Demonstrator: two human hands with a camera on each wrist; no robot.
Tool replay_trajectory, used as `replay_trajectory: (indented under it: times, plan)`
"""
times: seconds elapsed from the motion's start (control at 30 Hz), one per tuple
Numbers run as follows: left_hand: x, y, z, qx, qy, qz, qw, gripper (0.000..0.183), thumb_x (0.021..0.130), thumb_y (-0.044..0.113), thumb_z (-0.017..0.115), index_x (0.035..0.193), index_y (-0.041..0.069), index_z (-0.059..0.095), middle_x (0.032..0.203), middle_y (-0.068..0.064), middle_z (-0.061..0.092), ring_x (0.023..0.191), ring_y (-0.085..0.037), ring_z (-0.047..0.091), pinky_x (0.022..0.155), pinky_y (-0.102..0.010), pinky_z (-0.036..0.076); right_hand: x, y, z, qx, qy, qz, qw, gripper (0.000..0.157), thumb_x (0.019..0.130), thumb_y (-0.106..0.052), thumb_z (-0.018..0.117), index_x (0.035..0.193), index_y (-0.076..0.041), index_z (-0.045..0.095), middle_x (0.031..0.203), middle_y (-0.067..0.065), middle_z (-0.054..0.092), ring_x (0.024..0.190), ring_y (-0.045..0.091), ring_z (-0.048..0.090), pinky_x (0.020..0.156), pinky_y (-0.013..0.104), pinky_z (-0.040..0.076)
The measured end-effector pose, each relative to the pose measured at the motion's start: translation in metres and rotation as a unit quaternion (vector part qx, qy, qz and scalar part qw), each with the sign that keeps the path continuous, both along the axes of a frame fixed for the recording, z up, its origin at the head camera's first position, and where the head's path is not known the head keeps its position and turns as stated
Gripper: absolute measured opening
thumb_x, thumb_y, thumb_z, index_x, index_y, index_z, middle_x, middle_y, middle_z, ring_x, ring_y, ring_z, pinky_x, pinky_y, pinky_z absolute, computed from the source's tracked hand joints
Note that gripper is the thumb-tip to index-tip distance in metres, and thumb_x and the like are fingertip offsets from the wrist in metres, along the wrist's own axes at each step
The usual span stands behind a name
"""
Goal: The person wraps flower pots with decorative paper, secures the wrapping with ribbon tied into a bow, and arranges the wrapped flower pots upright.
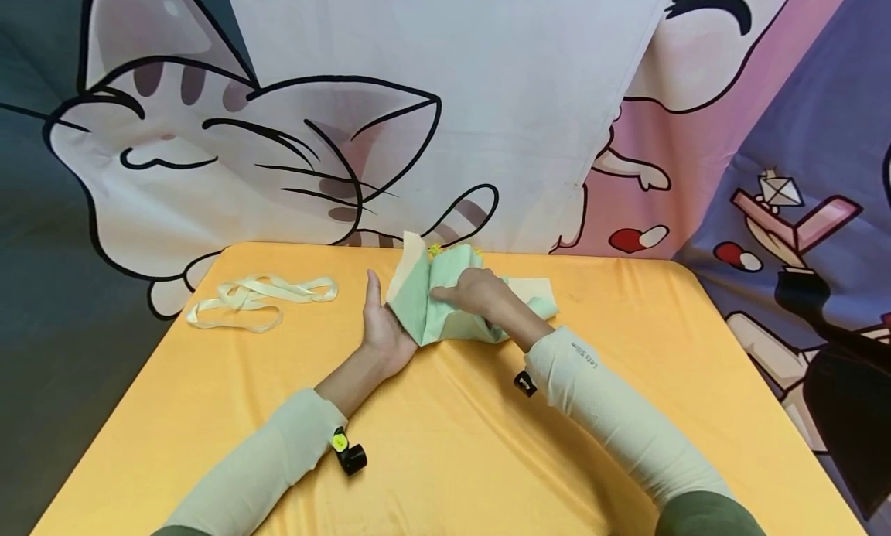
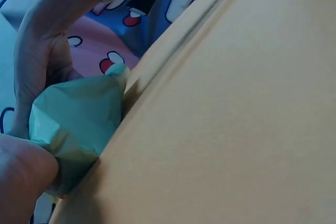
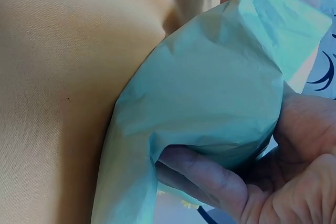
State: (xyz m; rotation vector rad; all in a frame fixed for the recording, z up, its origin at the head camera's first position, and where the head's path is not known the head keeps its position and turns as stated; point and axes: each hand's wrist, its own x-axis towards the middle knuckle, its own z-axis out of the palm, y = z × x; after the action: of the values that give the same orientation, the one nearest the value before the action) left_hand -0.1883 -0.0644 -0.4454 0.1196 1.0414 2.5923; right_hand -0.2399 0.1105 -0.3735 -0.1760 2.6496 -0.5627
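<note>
A sheet of wrapping paper (image 1: 448, 292), pale green on one face and cream on the other, is folded into a creased bundle at the table's far middle. Small yellow flowers (image 1: 435, 250) peek out at its top. Against the bundle's left side rests my left hand (image 1: 386, 339), palm up, thumb raised away from the paper; its other fingers are mostly hidden behind it. My right hand (image 1: 483, 295) grips the bundle from the right, and in the right wrist view its fingers (image 3: 205, 174) lie against a fold of the green paper (image 3: 205, 93).
A loosely looped cream ribbon (image 1: 254, 296) lies at the far left of the yellow-covered table (image 1: 431, 451). Behind the far edge hangs a cartoon-printed cloth (image 1: 529, 118). A cream flap of paper (image 1: 532, 290) and a green roll-like end (image 1: 543, 308) extend right of the bundle.
</note>
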Motion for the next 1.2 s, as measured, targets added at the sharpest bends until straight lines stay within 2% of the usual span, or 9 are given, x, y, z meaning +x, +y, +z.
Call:
replay_trajectory:
  times: [0.1, 0.2, 0.37, 0.43, 0.53, 0.63, 0.8, 1.0, 1.2]
  plan:
    - [0.000, 0.001, 0.003, -0.024, 0.015, -0.025, 0.9993, 0.114, 0.097, 0.099, 0.007, 0.183, 0.025, 0.015, 0.190, -0.001, 0.020, 0.178, -0.024, 0.015, 0.146, -0.046, 0.009, 0.000, 0.003, 0.001, -0.013, -0.001, 0.007, 1.000, 0.069, 0.108, -0.067, 0.064, 0.062, -0.021, 0.041, 0.060, -0.007, 0.029, 0.055, 0.012, 0.033, 0.056, 0.030, 0.036]
    - [-0.002, 0.002, 0.005, -0.039, 0.016, -0.035, 0.9985, 0.116, 0.095, 0.101, 0.006, 0.183, 0.027, 0.015, 0.190, -0.001, 0.021, 0.178, -0.025, 0.015, 0.146, -0.047, 0.009, 0.000, 0.009, 0.004, -0.029, -0.009, 0.009, 0.999, 0.064, 0.106, -0.070, 0.065, 0.070, -0.019, 0.047, 0.066, -0.005, 0.038, 0.052, 0.013, 0.044, 0.057, 0.032, 0.047]
    - [-0.005, 0.005, 0.007, -0.073, 0.022, -0.040, 0.9963, 0.113, 0.095, 0.100, 0.003, 0.183, 0.029, 0.015, 0.189, -0.001, 0.021, 0.177, -0.026, 0.017, 0.146, -0.049, 0.011, -0.005, 0.021, 0.012, -0.081, -0.083, -0.009, 0.993, 0.064, 0.106, -0.073, 0.062, 0.098, -0.010, 0.059, 0.092, 0.007, 0.057, 0.063, 0.017, 0.059, 0.065, 0.038, 0.062]
    - [-0.005, 0.006, 0.008, -0.086, 0.021, -0.037, 0.9954, 0.110, 0.097, 0.098, 0.002, 0.183, 0.031, 0.014, 0.190, -0.002, 0.020, 0.177, -0.027, 0.016, 0.146, -0.050, 0.011, -0.009, 0.026, 0.015, -0.121, -0.137, -0.018, 0.983, 0.069, 0.109, -0.069, 0.057, 0.127, -0.003, 0.061, 0.120, 0.018, 0.065, 0.088, 0.025, 0.071, 0.078, 0.042, 0.067]
    - [-0.005, 0.005, 0.008, -0.102, 0.017, -0.030, 0.9942, 0.104, 0.099, 0.095, 0.000, 0.183, 0.034, 0.013, 0.190, -0.003, 0.019, 0.177, -0.028, 0.017, 0.145, -0.052, 0.012, -0.015, 0.034, 0.020, -0.190, -0.226, -0.027, 0.955, 0.074, 0.113, -0.052, 0.050, 0.162, 0.003, 0.039, 0.164, 0.032, 0.048, 0.140, 0.042, 0.064, 0.099, 0.048, 0.066]
    - [-0.004, 0.003, 0.008, -0.114, 0.021, -0.029, 0.9928, 0.103, 0.100, 0.094, -0.001, 0.183, 0.035, 0.015, 0.189, -0.002, 0.022, 0.176, -0.028, 0.018, 0.145, -0.052, 0.012, -0.020, 0.043, 0.021, -0.239, -0.287, -0.033, 0.927, 0.065, 0.115, -0.031, 0.048, 0.166, 0.005, 0.031, 0.172, 0.036, 0.039, 0.155, 0.050, 0.051, 0.102, 0.044, 0.065]
    - [-0.003, 0.002, 0.009, -0.145, 0.041, -0.050, 0.9874, 0.105, 0.098, 0.096, 0.000, 0.182, 0.036, 0.017, 0.188, 0.000, 0.024, 0.176, -0.026, 0.019, 0.146, -0.050, 0.011, -0.024, 0.051, 0.018, -0.279, -0.306, -0.041, 0.909, 0.052, 0.116, -0.016, 0.057, 0.158, 0.009, 0.040, 0.171, 0.032, 0.042, 0.159, 0.048, 0.049, 0.088, 0.034, 0.068]
    - [-0.005, 0.004, 0.013, -0.222, 0.055, -0.095, 0.9689, 0.104, 0.095, 0.099, 0.000, 0.182, 0.041, 0.006, 0.191, 0.002, 0.014, 0.179, -0.027, 0.009, 0.145, -0.056, 0.003, -0.027, 0.051, 0.014, -0.286, -0.306, -0.055, 0.906, 0.054, 0.116, -0.017, 0.061, 0.158, 0.011, 0.044, 0.169, 0.031, 0.047, 0.162, 0.046, 0.047, 0.092, 0.035, 0.069]
    - [-0.004, 0.013, 0.019, -0.348, 0.074, -0.089, 0.9303, 0.098, 0.101, 0.093, 0.001, 0.182, 0.038, -0.002, 0.190, 0.011, -0.020, 0.176, -0.023, -0.024, 0.141, -0.063, -0.015, -0.027, 0.053, 0.011, -0.290, -0.306, -0.062, 0.905, 0.056, 0.117, -0.017, 0.062, 0.160, 0.012, 0.043, 0.168, 0.031, 0.049, 0.161, 0.047, 0.048, 0.089, 0.033, 0.069]
